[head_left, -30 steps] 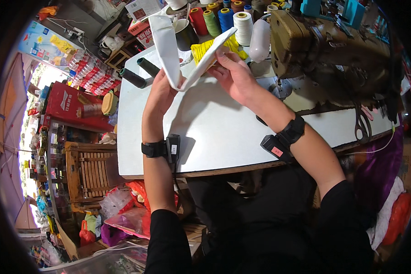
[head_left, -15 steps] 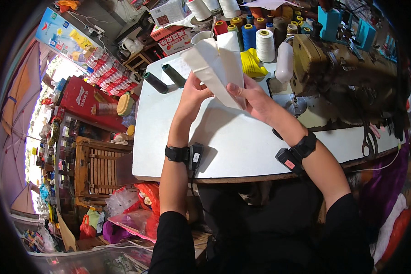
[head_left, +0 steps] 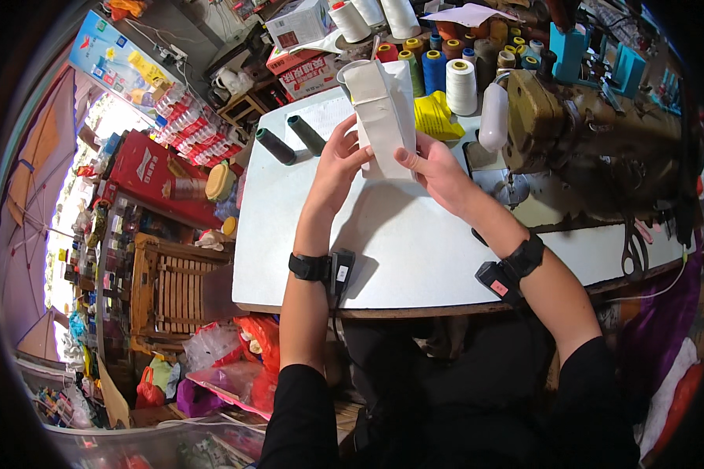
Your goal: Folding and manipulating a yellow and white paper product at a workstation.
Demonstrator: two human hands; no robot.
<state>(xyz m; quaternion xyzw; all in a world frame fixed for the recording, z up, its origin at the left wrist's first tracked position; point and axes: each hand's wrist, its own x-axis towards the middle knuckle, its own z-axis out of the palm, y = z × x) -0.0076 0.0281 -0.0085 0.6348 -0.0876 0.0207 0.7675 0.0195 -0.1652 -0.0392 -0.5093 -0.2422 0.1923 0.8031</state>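
Note:
A folded white sheet (head_left: 382,129), whether paper or cloth I cannot tell, stands up between my hands over the table. My right hand (head_left: 438,168) grips its lower right side, thumb in front and the other fingers behind. Along the left edge, my left hand (head_left: 336,168) has curled fingers and a thumb against the sheet; its fingertips are partly hidden. The front layer is a long creased strip, with more white layers behind. Two dark green thread cones (head_left: 276,146) lie tilted left of my left hand. A black strap with a small box is on each wrist.
A brown sewing machine (head_left: 590,125) occupies the table's right side, with black scissors (head_left: 635,248) near the edge. Behind my hands stand a white cup (head_left: 350,72), a yellow packet (head_left: 438,117) and several thread spools (head_left: 461,87). The white tabletop (head_left: 368,270) ends before my body.
The folded sheet has turned from slanting to nearly upright, its strip now facing me. My left hand has shifted to its left edge, with its fingers showing more.

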